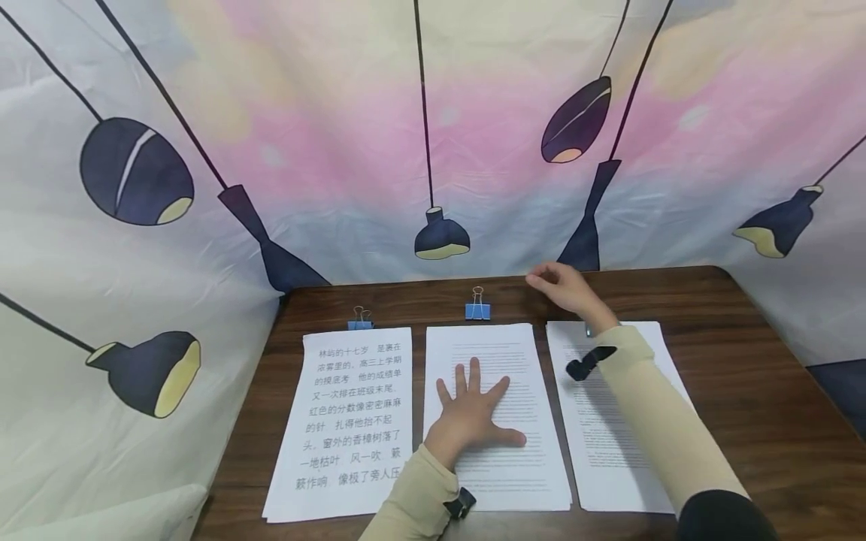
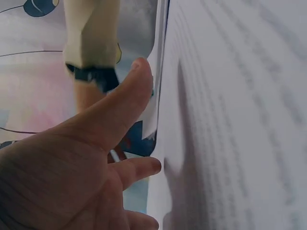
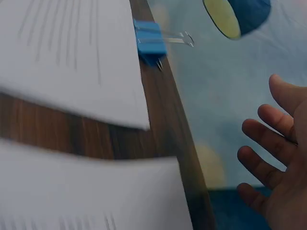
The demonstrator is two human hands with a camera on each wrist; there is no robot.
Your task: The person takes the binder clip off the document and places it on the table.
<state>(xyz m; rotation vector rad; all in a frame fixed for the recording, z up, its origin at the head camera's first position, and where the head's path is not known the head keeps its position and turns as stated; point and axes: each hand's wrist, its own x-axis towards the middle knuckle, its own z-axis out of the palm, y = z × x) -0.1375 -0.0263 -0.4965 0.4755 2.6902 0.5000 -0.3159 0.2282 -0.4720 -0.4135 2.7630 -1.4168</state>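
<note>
My left hand (image 1: 470, 417) lies with fingers spread on the middle stack of printed paper (image 1: 497, 485). In the left wrist view its thumb (image 2: 129, 100) stands out beside the sheet. My right hand (image 1: 564, 288) hovers over the table's back edge, beyond the right stack of paper (image 1: 616, 451), its fingers loosely bent around nothing. The right wrist view shows that hand (image 3: 283, 148) apart from the paper. A blue binder clip (image 1: 477, 311) lies just behind the middle stack, its wire handles pointing back. Another blue binder clip (image 1: 360, 324) is at the left stack's top edge.
A left stack of paper (image 1: 352, 421) with large Chinese print lies beside the middle one. All stacks are on a dark wooden table (image 1: 764, 436). A cloth backdrop (image 1: 338, 150) printed with hanging lamps rises behind the table's back edge.
</note>
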